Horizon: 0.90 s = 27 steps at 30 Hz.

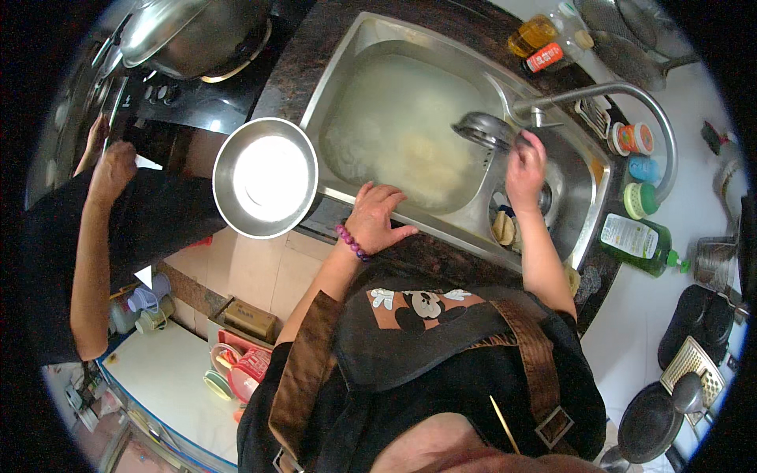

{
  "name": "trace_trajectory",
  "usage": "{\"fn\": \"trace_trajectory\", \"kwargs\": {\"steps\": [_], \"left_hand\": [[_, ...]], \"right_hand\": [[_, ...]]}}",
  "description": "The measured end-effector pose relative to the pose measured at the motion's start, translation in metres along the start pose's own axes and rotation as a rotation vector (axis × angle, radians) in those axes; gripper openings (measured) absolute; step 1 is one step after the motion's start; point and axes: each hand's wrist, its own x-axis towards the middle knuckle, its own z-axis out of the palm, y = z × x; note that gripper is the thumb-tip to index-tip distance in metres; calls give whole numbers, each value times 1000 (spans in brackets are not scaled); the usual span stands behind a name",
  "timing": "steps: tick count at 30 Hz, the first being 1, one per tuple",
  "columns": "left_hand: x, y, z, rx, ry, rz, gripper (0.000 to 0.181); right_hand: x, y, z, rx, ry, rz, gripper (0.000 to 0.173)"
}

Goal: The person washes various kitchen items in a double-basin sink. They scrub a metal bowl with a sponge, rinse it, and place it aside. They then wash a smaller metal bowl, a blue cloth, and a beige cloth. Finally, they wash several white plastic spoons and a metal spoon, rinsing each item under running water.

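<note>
Cloudy water fills the large left basin of the stainless steel sink (408,136). My left hand (378,216), a beaded bracelet at its wrist, rests with spread fingers on the sink's near rim and holds nothing. Over the divider, my right hand (526,171) grips a round metal ladle or strainer (486,130) near its dark handle; its exact kind is unclear. The metal piece hangs tilted beside the curved faucet (621,88). Left of the sink, a shiny metal bowl (265,177) stands at the counter edge. Cloths (504,227) lie in the small right basin.
At the left, another person's hand (115,165) is near the stove, where a large wok with a lid (189,35) sits. Oil bottles (532,35), a green dish soap bottle (636,243) and a scrub brush (640,200) stand behind and right of the sink. Pans (650,423) hang right.
</note>
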Motion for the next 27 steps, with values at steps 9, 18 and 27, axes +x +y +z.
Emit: {"fn": "trace_trajectory", "kwargs": {"steps": [9, 18, 27], "left_hand": [[2, -3, 3, 23, -25, 15, 58], [1, 0, 1, 13, -41, 10, 56], [5, 4, 2, 75, -59, -3, 57]], "right_hand": [[47, 14, 136, -230, -116, 112, 14], [-11, 2, 182, 721, -300, 1162, 13], [-10, -18, 76, 1098, -275, 1124, 14]]}}
